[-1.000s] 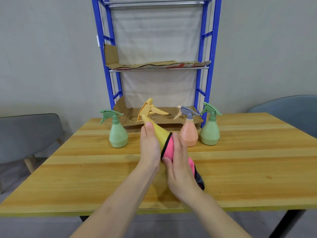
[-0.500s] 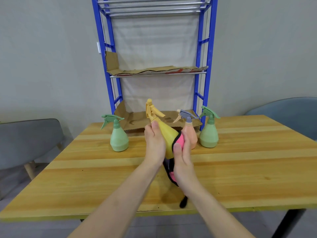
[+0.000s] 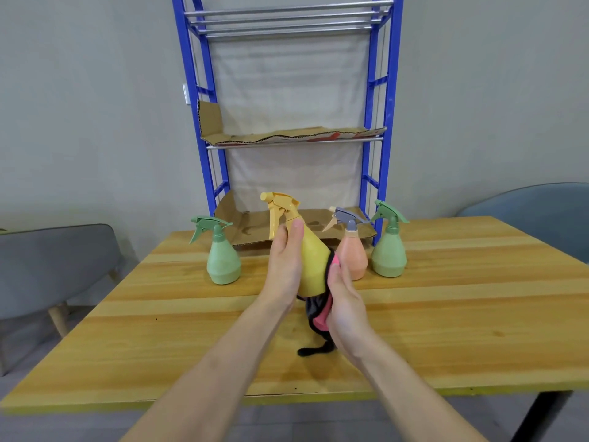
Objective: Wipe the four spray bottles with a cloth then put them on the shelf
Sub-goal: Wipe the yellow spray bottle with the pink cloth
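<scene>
wall (image 3: 95, 106): plain grey | table (image 3: 462, 314): light wood | grey chair (image 3: 54, 263) left | blue-grey chair (image 3: 535, 212) right | floor (image 3: 79, 429): grey

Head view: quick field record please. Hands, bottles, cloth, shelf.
left hand: holds yellow bottle by its upper body, tilted, lifted off the table
right hand: holds cloth against the bottle's lower side
cloth: pink, black edge, tail hanging down
standing on table: left green bottle, peach bottle, right green bottle, all upright
shelf: blue frame, cardboard on its levels, no bottles
progress: none shelved
</scene>
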Demonstrator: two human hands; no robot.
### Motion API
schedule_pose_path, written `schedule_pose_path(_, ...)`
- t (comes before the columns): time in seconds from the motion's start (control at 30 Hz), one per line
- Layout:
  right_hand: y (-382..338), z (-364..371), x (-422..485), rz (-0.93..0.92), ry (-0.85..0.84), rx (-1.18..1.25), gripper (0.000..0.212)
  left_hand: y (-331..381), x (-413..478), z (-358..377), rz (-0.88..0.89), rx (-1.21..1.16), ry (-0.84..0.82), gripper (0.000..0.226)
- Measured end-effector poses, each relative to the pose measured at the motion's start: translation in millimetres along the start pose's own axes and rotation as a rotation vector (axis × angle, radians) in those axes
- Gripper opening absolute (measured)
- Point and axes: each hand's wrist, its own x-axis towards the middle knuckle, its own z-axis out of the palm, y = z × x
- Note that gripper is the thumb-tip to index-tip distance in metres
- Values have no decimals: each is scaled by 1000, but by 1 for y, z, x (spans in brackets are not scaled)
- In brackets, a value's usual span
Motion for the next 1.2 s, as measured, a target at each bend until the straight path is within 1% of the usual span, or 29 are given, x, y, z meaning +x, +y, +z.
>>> schedule_pose_path(0.03, 1, 1, 1, -21, 13, -42, 54, -1, -1, 1, -15, 15, -1, 42)
schedule_pose_path(0.1, -1, 2, -2, -99, 26, -145, 50, -7, -3, 2, -44, 87, -4, 57)
schedule_pose_path(0.17, 0, 1, -4, -231, 41, -273, 50, -13, -8, 5, -60, 107, 5, 73)
schedule_pose_path(0.2, 3, -1, -4, -317, 65, -364, 50, -18, -9, 5, -71, 90, 10, 74)
schedule_pose_path(0.27, 14, -4, -2, -489, 108, -562, 52, -20, -11, 7, -92, 18, 27, 58)
schedule_pose_path(0.33, 23, -6, 0, -578, 102, -655, 55, -20, -11, 9, -120, -12, 28, 47)
schedule_pose_path(0.37, 24, -6, -1, -588, 82, -647, 55, -18, -12, 10, -112, -7, 30, 43)
schedule_pose_path(0.43, 20, -6, -2, -541, 22, -556, 54, -16, -10, 9, -57, 14, 52, 36)
schedule_pose_path(0.5, 14, -5, -4, -380, -28, -414, 53, -13, -10, 6, -18, 18, 57, 39)
schedule_pose_path(0.53, 10, -5, -4, -272, -37, -321, 52, -11, -9, 5, -17, 9, 38, 42)
schedule_pose_path(0.6, 8, -8, -1, -99, -30, -158, 45, -4, -7, 2, -26, -14, -15, 39)
schedule_pose_path(0.63, 6, -9, 0, -55, -15, -128, 42, -1, -5, 0, -20, -14, -32, 35)
schedule_pose_path(0.7, 0, -7, -1, -34, -13, -124, 44, 2, -2, -1, 1, 2, -53, 32)
schedule_pose_path(0.77, -4, -5, -4, -80, -5, -137, 50, 1, 0, 1, 37, 60, -44, 38)
schedule_pose_path(0.83, -8, -3, -8, -179, 9, -221, 52, -4, 1, 4, 71, 125, -33, 42)
schedule_pose_path(0.93, 1, -4, -6, -374, 42, -452, 54, -7, -2, 8, 64, 71, -9, 34)
schedule_pose_path(1.0, 11, -8, -2, -493, 49, -588, 57, -10, -4, 8, 32, 30, -19, 35)
schedule_pose_path(1.1, 13, -12, 0, -558, 27, -642, 56, -10, -6, 9, -23, 5, -55, 36)
schedule_pose_path(1.2, 6, -14, -2, -572, 2, -660, 55, -12, -6, 7, -24, -10, -69, 18)
